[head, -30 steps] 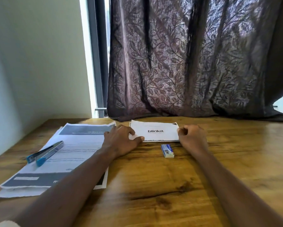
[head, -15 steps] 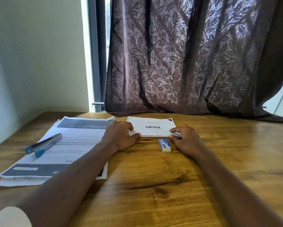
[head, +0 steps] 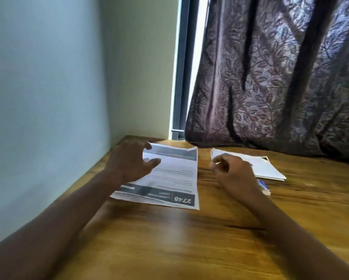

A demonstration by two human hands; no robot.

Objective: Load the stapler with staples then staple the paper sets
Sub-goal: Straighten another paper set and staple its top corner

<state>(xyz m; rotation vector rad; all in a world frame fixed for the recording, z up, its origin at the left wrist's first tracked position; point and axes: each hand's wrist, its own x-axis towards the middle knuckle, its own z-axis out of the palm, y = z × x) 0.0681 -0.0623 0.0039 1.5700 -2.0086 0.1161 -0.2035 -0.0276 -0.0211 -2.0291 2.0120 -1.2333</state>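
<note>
Head view: left hand (head: 129, 164) spread over printed sheets (head: 175, 178), right hand (head: 234, 174) loosely curled, empty.

Purple leaf-patterned curtain (head: 280, 77), brown wood-grain table (head: 189, 239)

Left grip (head: 129, 164): smeared by motion; it covered the wall-side part of the large paper set (head: 173, 174), and whether its fingers touched the sheet could not be told.
Right grip (head: 232, 172): blurred; the fingers were curled, perhaps on nothing, but that was unclear.
Staple box (head: 265, 187): only a blue-and-white corner showed past the right wrist.
Small paper set (head: 268, 168): its near corner and print lay behind the right grip.
Large set's print: too blurred to read, save "2748".
Forearms: cut off by the lower edge.
Curtain (head: 280, 77): cut off at the top and right edges.
</note>
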